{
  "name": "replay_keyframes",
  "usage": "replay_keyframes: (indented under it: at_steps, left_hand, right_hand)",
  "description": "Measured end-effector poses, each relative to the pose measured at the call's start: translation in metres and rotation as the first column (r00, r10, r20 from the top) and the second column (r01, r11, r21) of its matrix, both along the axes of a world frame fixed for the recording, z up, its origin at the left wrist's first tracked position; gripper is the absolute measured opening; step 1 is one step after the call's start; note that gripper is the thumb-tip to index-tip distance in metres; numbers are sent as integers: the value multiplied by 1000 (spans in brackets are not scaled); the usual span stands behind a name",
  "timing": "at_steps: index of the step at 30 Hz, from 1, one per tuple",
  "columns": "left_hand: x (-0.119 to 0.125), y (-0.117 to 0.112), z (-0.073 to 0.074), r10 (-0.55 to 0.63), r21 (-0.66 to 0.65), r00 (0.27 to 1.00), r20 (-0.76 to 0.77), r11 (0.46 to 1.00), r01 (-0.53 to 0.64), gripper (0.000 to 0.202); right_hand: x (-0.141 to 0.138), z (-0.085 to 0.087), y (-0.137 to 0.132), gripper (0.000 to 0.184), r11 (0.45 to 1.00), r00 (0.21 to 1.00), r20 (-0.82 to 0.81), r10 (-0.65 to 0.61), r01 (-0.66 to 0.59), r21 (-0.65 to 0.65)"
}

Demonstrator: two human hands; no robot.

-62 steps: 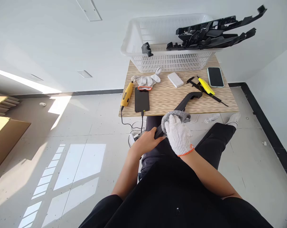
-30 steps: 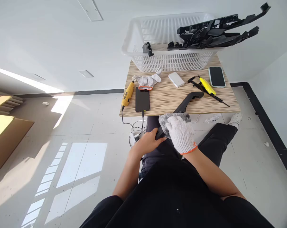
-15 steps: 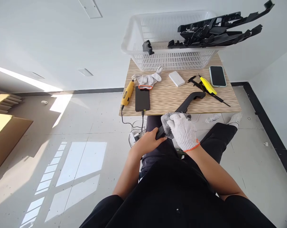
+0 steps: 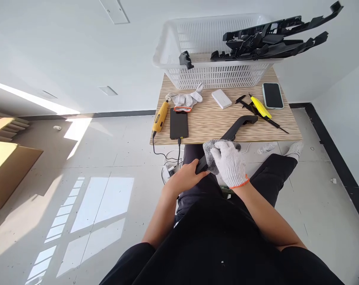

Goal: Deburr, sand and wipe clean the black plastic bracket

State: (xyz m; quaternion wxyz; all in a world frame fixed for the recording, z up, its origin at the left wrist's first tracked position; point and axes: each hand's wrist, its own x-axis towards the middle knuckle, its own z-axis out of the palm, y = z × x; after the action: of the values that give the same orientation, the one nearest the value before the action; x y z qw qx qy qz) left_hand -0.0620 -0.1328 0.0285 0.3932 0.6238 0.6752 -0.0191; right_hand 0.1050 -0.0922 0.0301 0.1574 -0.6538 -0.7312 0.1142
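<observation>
A long black plastic part (image 4: pixel 234 130) lies slanted over my lap, its curved far end above the table's front edge. My bare left hand (image 4: pixel 187 175) grips the near end, thumb and fingers wrapped round it. On my right hand (image 4: pixel 230 163) is a white knit glove with an orange cuff. It is closed on a grey cloth (image 4: pixel 209 156), which is pressed around the middle of the black part. The cloth and my right hand hide that stretch of the part.
On the wooden table (image 4: pixel 209 128) are a yellow rotary tool (image 4: pixel 160 117), another glove (image 4: pixel 187 99), a black power bank (image 4: pixel 178 125), a white box (image 4: pixel 221 99), black calipers (image 4: pixel 246 104), a yellow-handled knife (image 4: pixel 260 106) and a phone (image 4: pixel 272 95). Behind stands a white basket (image 4: pixel 209 75) holding black parts (image 4: pixel 262 43).
My right hand has shifted very slightly along the black part with the grey cloth. My left hand keeps its grip, and the table items stay in place.
</observation>
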Motion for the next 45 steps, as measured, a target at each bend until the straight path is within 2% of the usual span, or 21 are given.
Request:
replay_keyframes:
  at_steps: [3,6,9,14,18,21,24,27,30,32,36,38,41,43,45]
  left_hand:
    - [0,0,1,3,-1,1000,0,1000,-3,45]
    - [0,1,0,9,-7,1000,-1,1000,-9,45]
    - [0,1,0,5,-3,1000,3,1000,-5,44]
    - [0,0,0,16,2,1000,1,1000,-16,44]
    - [2,1,1,23,-7,999,22,1000,-23,43]
    - [3,1,2,7,-3,1000,20,1000,-7,42]
    - [3,2,2,-3,5,1000,8,1000,3,42]
    - [3,1,1,-9,6,1000,1,1000,9,43]
    - [4,1,1,-13,6,1000,-5,1000,13,43]
    - [6,1,0,-9,5,1000,-10,1000,9,43]
    - [7,2,1,-7,-1,1000,-4,1000,7,44]
    - [7,2,2,-8,-5,1000,-3,1000,8,43]
    - [8,2,3,-5,-11,1000,-8,1000,5,43]
    - [8,2,3,-3,-12,1000,-13,1000,3,43]
    - [8,2,3,-4,-11,1000,-15,1000,3,43]
  right_hand:
    - [0,-9,-4,29,998,999,-48,-17,20,61]
    - [4,-21,-3,30,987,994,-105,39,-22,158]
    - [8,-33,5,26,968,978,-185,96,-49,247]
    - [10,-52,11,25,923,952,-276,131,-15,385]
    - [16,-73,12,31,873,951,-248,184,-43,485]
    - [22,-86,17,28,810,945,-195,262,-106,577]
    - [24,-90,22,24,747,936,-178,303,-117,655]
    - [23,-90,23,24,724,941,-168,294,-105,681]
    - [26,-98,19,26,704,948,-148,283,-101,703]
    - [29,-108,17,28,715,949,-128,288,-124,688]
    - [35,-127,13,34,823,967,-36,251,-193,534]
    - [35,-131,13,35,855,970,-29,241,-198,479]
    - [33,-125,16,35,841,963,-75,258,-185,509]
    - [32,-115,20,35,824,958,-87,275,-188,535]
    - [32,-103,24,36,836,957,-76,281,-205,509]
